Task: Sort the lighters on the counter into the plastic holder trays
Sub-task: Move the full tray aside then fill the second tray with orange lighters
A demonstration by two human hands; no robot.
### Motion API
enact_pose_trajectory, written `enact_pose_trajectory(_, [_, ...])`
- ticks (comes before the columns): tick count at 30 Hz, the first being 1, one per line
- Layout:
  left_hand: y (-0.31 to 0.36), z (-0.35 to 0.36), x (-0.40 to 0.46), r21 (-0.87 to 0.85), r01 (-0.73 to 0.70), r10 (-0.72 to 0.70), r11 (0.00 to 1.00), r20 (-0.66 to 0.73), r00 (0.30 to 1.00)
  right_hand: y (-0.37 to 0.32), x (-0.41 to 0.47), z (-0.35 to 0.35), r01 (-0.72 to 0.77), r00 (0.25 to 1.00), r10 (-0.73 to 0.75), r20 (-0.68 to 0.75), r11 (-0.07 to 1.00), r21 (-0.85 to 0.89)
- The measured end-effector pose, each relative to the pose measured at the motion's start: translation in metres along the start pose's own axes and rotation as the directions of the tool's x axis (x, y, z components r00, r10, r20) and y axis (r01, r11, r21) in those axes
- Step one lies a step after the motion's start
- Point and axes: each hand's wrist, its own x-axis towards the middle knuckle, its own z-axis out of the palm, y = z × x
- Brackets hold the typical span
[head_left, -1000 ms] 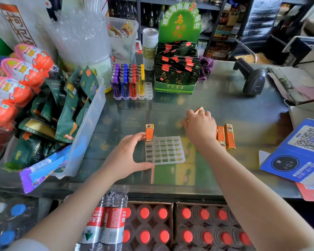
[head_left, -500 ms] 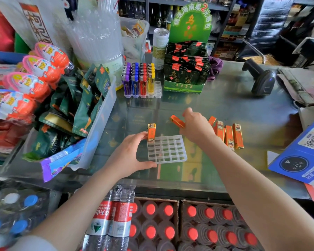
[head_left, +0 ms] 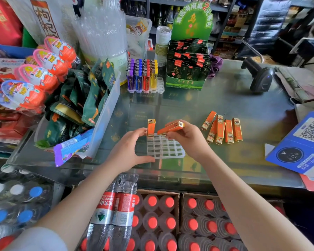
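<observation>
A clear plastic holder tray (head_left: 166, 148) with a grid of slots lies on the glass counter. One orange lighter (head_left: 150, 128) stands upright in its far left corner slot. My left hand (head_left: 128, 151) grips the tray's left edge, thumb along the near side. My right hand (head_left: 188, 137) holds a second orange lighter (head_left: 170, 128) tilted almost flat just above the tray's far row, beside the standing one. Several more orange lighters (head_left: 223, 130) lie loose on the counter to the right.
A filled tray of coloured lighters (head_left: 143, 78) stands at the back beside a green tea display box (head_left: 187, 69). A clear bin of snack packets (head_left: 105, 109) crowds the left. A barcode scanner (head_left: 259, 75) and blue QR stand (head_left: 301, 144) are at the right.
My right hand picked an orange lighter from the loose pile and carried it left to just above the tray. My left hand stayed on the tray.
</observation>
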Motion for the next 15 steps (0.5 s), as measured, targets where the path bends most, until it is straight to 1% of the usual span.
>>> enact_pose_trajectory(3, [-0.001,0.0,0.0,0.011,0.001,-0.001,1.0,0.001,1.0,-0.004,0.002,0.008,0.043,0.999,-0.042,0.007,0.997,-0.06])
enact_pose_trajectory(5, [-0.002,0.001,0.001,0.017,0.002,-0.002,1.0,0.002,1.0,-0.005,0.006,0.01,0.07,0.998,-0.069,0.015,0.984,-0.163])
enact_pose_trajectory(8, [-0.003,0.002,0.001,0.018,0.006,-0.006,1.0,0.004,1.0,-0.008,0.009,0.012,0.107,0.994,-0.091,0.061,0.931,-0.349])
enact_pose_trajectory(11, [-0.003,0.002,0.001,0.022,-0.001,0.001,1.0,0.0,1.0,-0.012,0.013,0.011,0.161,0.986,-0.126,0.108,0.882,-0.443])
enact_pose_trajectory(15, [-0.003,0.002,0.001,0.027,-0.009,0.009,1.0,-0.005,1.0,-0.017,0.019,0.011,0.171,0.981,-0.089,0.171,0.815,-0.555])
